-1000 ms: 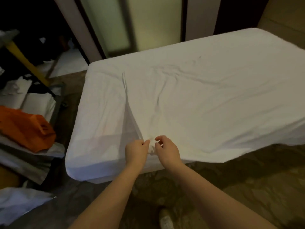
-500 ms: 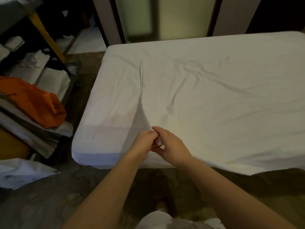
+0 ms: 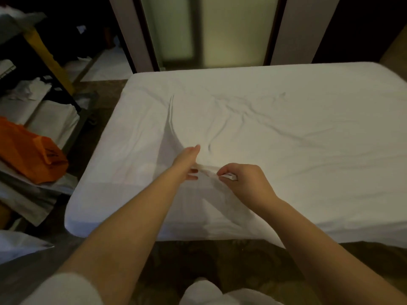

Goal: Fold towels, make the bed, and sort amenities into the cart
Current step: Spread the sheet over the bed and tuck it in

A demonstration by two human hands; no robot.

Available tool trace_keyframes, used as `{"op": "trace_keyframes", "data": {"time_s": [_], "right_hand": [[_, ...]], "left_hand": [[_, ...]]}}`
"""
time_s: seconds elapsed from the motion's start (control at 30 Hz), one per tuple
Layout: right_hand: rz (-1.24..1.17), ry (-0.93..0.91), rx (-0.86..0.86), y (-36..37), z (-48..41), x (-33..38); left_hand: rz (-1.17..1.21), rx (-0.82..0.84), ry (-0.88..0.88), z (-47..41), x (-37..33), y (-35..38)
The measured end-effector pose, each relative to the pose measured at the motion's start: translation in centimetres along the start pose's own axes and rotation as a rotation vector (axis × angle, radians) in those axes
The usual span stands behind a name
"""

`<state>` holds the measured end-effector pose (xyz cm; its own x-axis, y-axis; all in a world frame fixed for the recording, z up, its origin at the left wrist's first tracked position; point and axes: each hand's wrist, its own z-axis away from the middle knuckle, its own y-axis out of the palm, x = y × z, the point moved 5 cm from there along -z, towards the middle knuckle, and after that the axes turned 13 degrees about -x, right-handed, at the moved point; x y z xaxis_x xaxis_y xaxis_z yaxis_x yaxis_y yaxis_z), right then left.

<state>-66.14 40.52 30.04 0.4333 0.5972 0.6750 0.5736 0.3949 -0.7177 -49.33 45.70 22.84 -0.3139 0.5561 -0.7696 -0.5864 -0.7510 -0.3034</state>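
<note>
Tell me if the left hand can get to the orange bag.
Probably yes: nothing stands between the left hand and the orange bag on the cart, once it leaves the sheet.
</note>
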Motion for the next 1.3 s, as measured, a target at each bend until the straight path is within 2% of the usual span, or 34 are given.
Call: {"op": "trace_keyframes", "data": {"time_s": [0.1, 0.33, 0.43, 0.53, 0.63, 0.83, 1.07, 1.3], "right_hand": [[0.022, 0.020, -0.016, -2.5, -1.2, -1.4], [0.006, 0.179, -0.038, -8.6, -5.9, -5.4], [0.012, 0.251, -0.089, -11.4, -7.3, -8.1], [0.010, 0.316, -0.174, -13.9, -8.0, -11.1], [-0.010, 0.389, -0.264, -16.0, -7.7, -14.2], [-0.025, 0.489, -0.452, -22.6, -5.0, -21.5], [-0.075, 0.576, -0.583, -33.1, 0.7, -33.3], [-0.108, 0.705, -0.724, -44.9, 6.5, -44.8]], "left_hand": [[0.000, 0.064, -0.061, -3.7, -2.5, 3.0], [-0.051, -0.003, -0.277, -12.1, -3.9, 8.2], [-0.012, -0.038, -0.279, -15.2, -5.4, 10.4], [0.058, -0.072, -0.165, -17.2, -9.1, 13.5], [0.040, 0.026, -0.009, -17.4, -13.6, 17.9], [0.091, 0.168, 0.078, -14.8, -18.8, 30.6], [0.054, 0.216, 0.222, -5.9, -23.2, 47.6], [-0.066, 0.258, 0.512, 4.4, -26.6, 64.0]]}}
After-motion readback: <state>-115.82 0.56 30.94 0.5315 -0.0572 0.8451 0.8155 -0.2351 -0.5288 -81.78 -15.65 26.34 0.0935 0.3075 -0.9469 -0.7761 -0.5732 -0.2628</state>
